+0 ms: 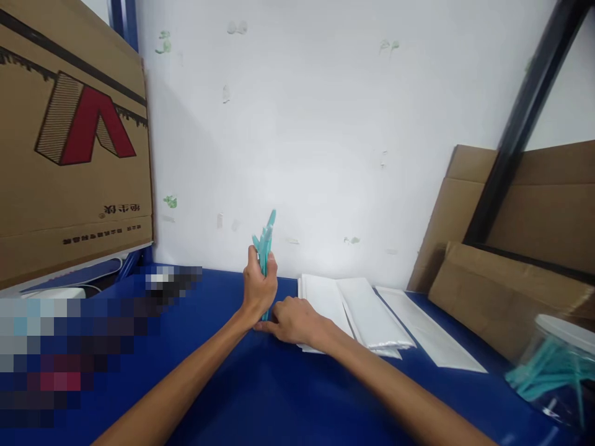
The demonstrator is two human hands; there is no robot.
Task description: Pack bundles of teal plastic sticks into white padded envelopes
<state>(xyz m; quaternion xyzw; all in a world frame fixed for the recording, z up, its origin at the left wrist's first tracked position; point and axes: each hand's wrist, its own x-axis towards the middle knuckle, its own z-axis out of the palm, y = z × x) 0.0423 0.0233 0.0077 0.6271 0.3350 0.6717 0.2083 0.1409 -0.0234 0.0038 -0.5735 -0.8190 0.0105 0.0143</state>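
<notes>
My left hand is closed around a small bundle of teal plastic sticks, held upright with their ends resting on the blue table. My right hand lies low on the table just to the right of the bundle's foot, fingers curled toward it; what they touch is hidden. Right beside that hand lie several long white flat packets, overlapping one another.
A clear tub with a white lid holding more teal sticks stands at the right edge. Folded cardboard leans at the back right behind a black post. A large printed carton fills the left. A white wall closes the back.
</notes>
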